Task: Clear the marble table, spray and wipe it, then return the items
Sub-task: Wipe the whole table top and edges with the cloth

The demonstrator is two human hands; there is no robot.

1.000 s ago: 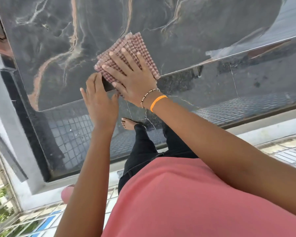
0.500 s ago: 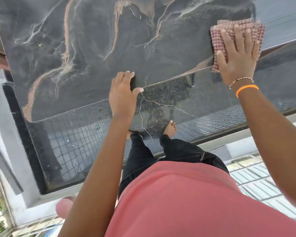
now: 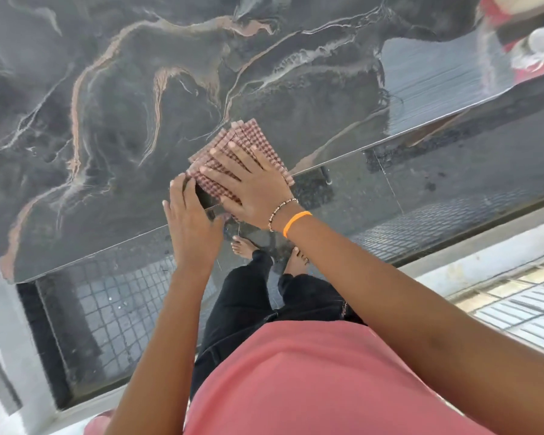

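The marble table (image 3: 113,127) under me is dark grey, almost black, streaked with pale white and peach-orange veins that curl across it. The cloth (image 3: 248,138) beneath my right hand (image 3: 258,186) is checked in dull red and white. On that wrist I wear a plain bright orange band (image 3: 296,223) beside a beaded bracelet (image 3: 280,211) of mixed dark and light beads. My shirt (image 3: 311,381) is salmon pink, my trousers (image 3: 242,306) black. The floor (image 3: 113,309) below shows small grey square tiles.
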